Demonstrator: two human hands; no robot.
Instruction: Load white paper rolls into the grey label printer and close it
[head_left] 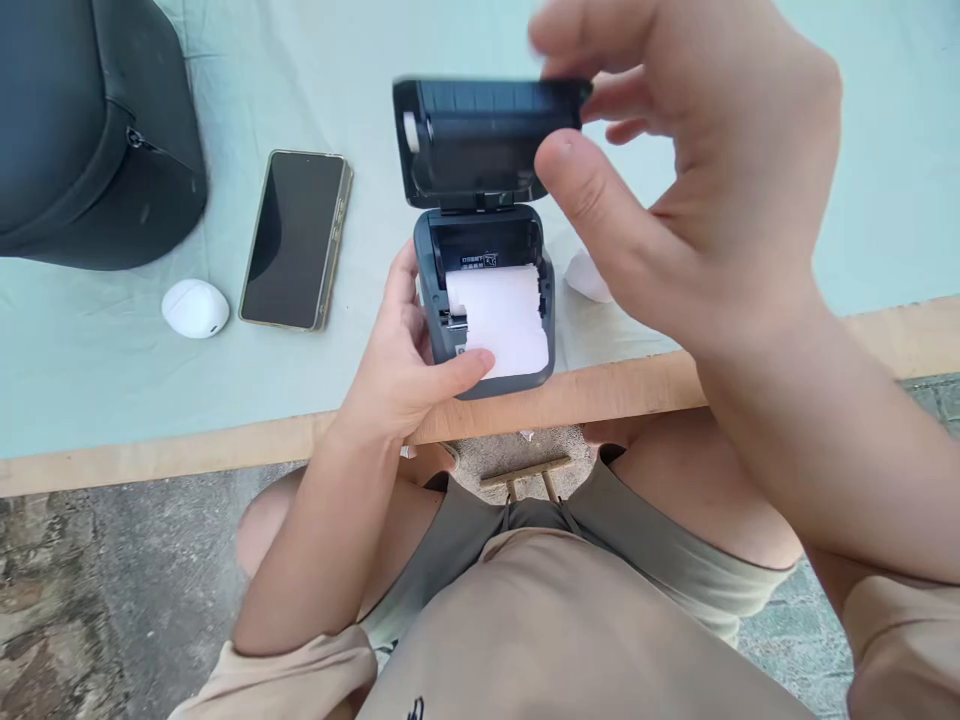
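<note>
The counter (pixel 112 380), covered by a pale green cloth, carries everything here. At its far left corner sits a dark zipped bag (pixel 82 130). Near the front edge stands a small dark label printer (pixel 487 300), its lid (pixel 480 140) swung upright; a white paper roll (pixel 502 320) fills the well, and a small label above the roll bears writing too small to read. The right hand (pixel 712 190) hovers at the lid's right end, grip half open, fingertips at the lid's top edge, blurred. The left hand (pixel 409 375) clasps the printer's left side, thumb on its front edge. Left of the printer lie a dark-screened phone (pixel 296 240) and a white earbud case (pixel 195 308).
</note>
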